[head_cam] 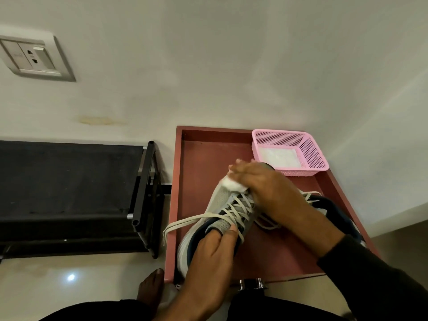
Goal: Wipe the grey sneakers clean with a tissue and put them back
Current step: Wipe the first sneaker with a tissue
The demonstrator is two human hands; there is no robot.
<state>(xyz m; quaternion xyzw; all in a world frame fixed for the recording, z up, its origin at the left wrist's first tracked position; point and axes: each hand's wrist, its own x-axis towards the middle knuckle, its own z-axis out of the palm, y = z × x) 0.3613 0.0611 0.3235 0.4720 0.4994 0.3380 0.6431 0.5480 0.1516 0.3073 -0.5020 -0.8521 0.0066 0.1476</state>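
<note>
A grey sneaker (pixel 222 200) with pale laces lies over the reddish-brown table (pixel 196 163), toe pointing away from me. My left hand (pixel 215 253) grips its collar, with fingers inside the opening and the thumb on the tongue. My right hand (pixel 261 184) holds a crumpled white tissue (pixel 234 184) against the toe. It is blurred. The second grey sneaker (pixel 333 207) lies behind my right forearm, mostly hidden.
A pink plastic basket (pixel 310 154) holding white tissues stands at the table's far right corner. A black shoe rack (pixel 143 188) stands left of the table against the wall. My bare foot (pixel 150 288) is on the floor by the table's near left corner.
</note>
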